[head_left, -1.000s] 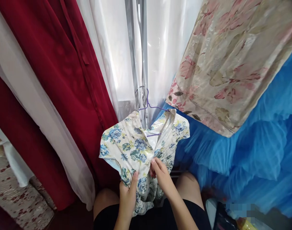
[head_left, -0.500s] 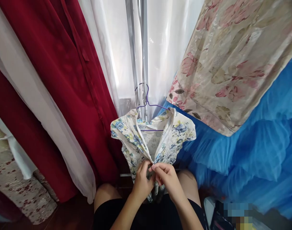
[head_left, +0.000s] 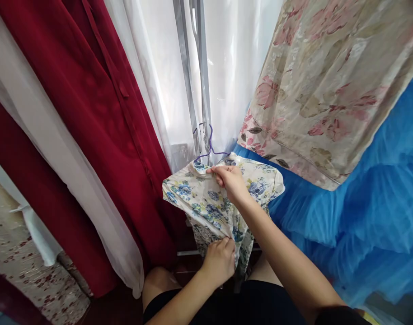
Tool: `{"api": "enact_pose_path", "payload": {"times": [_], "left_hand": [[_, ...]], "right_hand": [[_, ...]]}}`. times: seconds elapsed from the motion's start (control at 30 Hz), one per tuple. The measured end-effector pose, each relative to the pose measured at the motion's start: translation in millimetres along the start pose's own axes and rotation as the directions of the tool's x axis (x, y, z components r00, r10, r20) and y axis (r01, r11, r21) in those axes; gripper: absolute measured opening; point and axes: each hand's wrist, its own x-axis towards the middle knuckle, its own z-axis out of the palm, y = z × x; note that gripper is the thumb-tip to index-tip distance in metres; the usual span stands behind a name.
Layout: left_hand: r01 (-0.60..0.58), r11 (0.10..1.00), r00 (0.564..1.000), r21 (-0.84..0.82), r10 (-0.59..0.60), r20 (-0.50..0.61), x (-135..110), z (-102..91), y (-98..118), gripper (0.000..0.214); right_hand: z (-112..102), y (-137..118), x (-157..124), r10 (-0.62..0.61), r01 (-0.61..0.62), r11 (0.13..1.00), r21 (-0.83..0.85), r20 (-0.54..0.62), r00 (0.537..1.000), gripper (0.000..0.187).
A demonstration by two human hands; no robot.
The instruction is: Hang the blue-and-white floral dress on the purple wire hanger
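A white sleeveless-looking dress point(head_left: 193, 196) with blue and yellow flowers hangs on a purple hanger point(head_left: 211, 143) in front of me. Its centre opening is closed from the waist to the neckline. At the top of that seam, my right hand point(head_left: 228, 178) pinches the zipper; the small pull is hidden by the fingers. Lower down, at the waist, my left hand point(head_left: 220, 257) is closed around gathered dress fabric. The dress's lower part hangs down between my knees and is partly hidden by my hands and arms.
Shiny metal stand poles point(head_left: 203, 81) rise behind the hanger, before a white curtain point(head_left: 240, 63). Long red cloth point(head_left: 84, 117) hangs at left. A beige floral garment point(head_left: 315, 104) and blue ruffled tulle point(head_left: 372, 212) crowd the right side.
My right hand has slid from the waist up to the neckline, and the V-shaped opening has closed. My left hand has stayed low, now gripping the fabric at the waist.
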Motion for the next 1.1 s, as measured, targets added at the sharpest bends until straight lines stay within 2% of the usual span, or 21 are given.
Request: {"api": "enact_pose_path", "payload": {"times": [0.07,0.13,0.17,0.23,0.27,0.33,0.4,0.47,0.57,0.67,0.77,0.83,0.87,0.93,1.0,1.03,1.07,1.1], "left_hand": [[0.002,1.000,0.998,-0.025,0.000,0.069,5.9,-3.0,-1.8,0.011],[-0.011,0.991,0.998,-0.135,0.019,0.061,16.1,-15.2,-7.1,0.005],[-0.035,0.978,0.999,-0.205,0.037,0.009,23.1,-25.1,-10.7,0.004],[-0.097,0.942,0.979,-0.321,0.032,-0.202,41.0,-51.9,-17.7,0.008],[-0.128,0.927,0.943,-0.352,0.005,-0.332,51.5,-67.8,-20.2,0.013],[-0.161,0.918,0.835,-0.362,-0.069,-0.546,74.4,-101.2,-21.9,0.026],[-0.208,0.925,0.779,-0.318,-0.040,-0.626,96.8,-131.5,-19.0,0.034],[-0.263,0.939,0.777,-0.222,0.069,-0.626,114.8,-153.9,-12.8,0.027],[-0.271,0.960,0.794,-0.071,0.181,-0.581,128.5,-170.4,-1.5,0.014],[-0.217,0.976,0.796,0.024,0.191,-0.575,131.1,-175.1,6.5,0.013],[-0.204,0.979,0.770,0.021,0.173,-0.615,131.5,-182.5,2.5,0.014],[-0.182,0.982,0.719,-0.051,0.098,-0.688,131.3,-192.5,-13.7,0.016],[-0.159,0.982,0.675,-0.105,0.031,-0.737,130.5,-198.2,-27.0,0.017],[-0.108,0.963,0.548,-0.248,-0.150,-0.823,126.5,-206.8,-62.7,0.021],[-0.077,0.891,0.407,-0.446,-0.380,-0.830,117.4,-205.1,-103.5,0.023],[-0.073,0.811,0.354,-0.580,-0.523,-0.775,110.4,-198.6,-122.1,0.024],[-0.065,0.670,0.325,-0.739,-0.686,-0.651,101.9,-188.0,-137.6,0.025],[-0.053,0.475,0.310,-0.878,-0.828,-0.467,91.9,-173.4,-149.0,0.028]], "right_hand": [[0.9,-2.8,0.7,-0.023,0.023,1.000,0.014,-0.021,1.000,0.033],[-3.0,-1.7,-4.2,-0.047,0.047,0.999,0.013,-0.032,0.998,0.026],[-6.3,0.0,-7.3,-0.060,0.060,0.998,0.008,-0.039,0.997,0.024],[-13.6,4.0,-13.0,-0.081,0.080,0.997,-0.004,-0.058,0.995,0.021],[-17.0,5.8,-15.2,-0.089,0.088,0.996,-0.008,-0.066,0.994,0.020],[-22.5,7.6,-18.9,-0.099,0.099,0.995,-0.015,-0.077,0.992,0.021],[-26.3,6.9,-21.8,-0.125,0.123,0.992,-0.043,-0.061,0.990,0.022],[-29.3,4.7,-24.0,-0.156,0.152,0.984,-0.095,-0.026,0.987,0.022],[-33.4,3.5,-24.2,-0.179,0.178,0.970,-0.165,0.011,0.984,0.024],[-37.4,9.8,-19.9,-0.188,0.188,0.949,-0.254,0.022,0.982,0.028],[-42.9,21.6,-16.3,-0.177,0.181,0.904,-0.387,0.045,0.983,0.031],[-47.8,29.1,-17.9,-0.136,0.155,0.872,-0.464,0.074,0.988,0.032],[-50.3,32.2,-20.2,-0.105,0.137,0.862,-0.488,0.093,0.990,0.033],[-54.0,36.5,-27.6,-0.036,0.092,0.867,-0.490,0.122,0.992,0.032],[-54.2,39.0,-37.9,0.016,0.043,0.894,-0.446,0.126,0.992,0.031],[-52.8,40.0,-43.9,0.029,0.024,0.908,-0.417,0.120,0.992,0.030],[-50.8,41.1,-50.3,0.037,0.009,0.922,-0.387,0.111,0.993,0.029],[-48.5,42.7,-57.2,0.042,-0.002,0.935,-0.355,0.105,0.994,0.029]]}}
